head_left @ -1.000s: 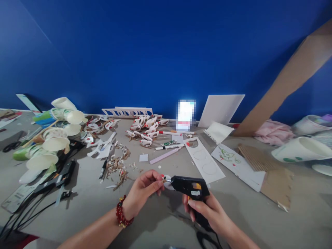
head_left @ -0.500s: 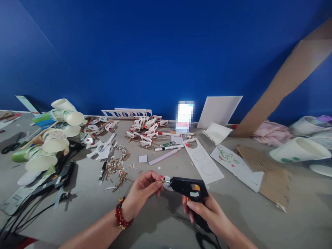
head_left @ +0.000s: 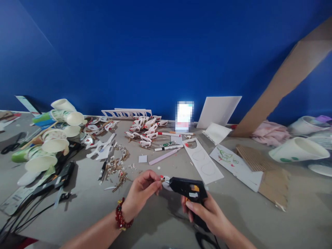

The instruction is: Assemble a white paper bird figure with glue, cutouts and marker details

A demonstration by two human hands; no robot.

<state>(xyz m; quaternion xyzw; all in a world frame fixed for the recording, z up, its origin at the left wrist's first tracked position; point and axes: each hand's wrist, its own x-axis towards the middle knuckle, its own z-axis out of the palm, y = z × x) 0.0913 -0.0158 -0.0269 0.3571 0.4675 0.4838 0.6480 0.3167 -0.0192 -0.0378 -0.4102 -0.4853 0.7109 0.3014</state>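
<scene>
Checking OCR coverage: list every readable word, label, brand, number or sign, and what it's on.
None can be read for certain.
Glue gun: white label, too small.
White pen: marks on barrel, too blurred.
Screen: pixelated, unreadable.
Pale card, far left: faint marks, too blurred to tell if text.

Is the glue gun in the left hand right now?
No, the right hand grips the glue gun, while the left hand pinches a small piece near its nozzle.
</scene>
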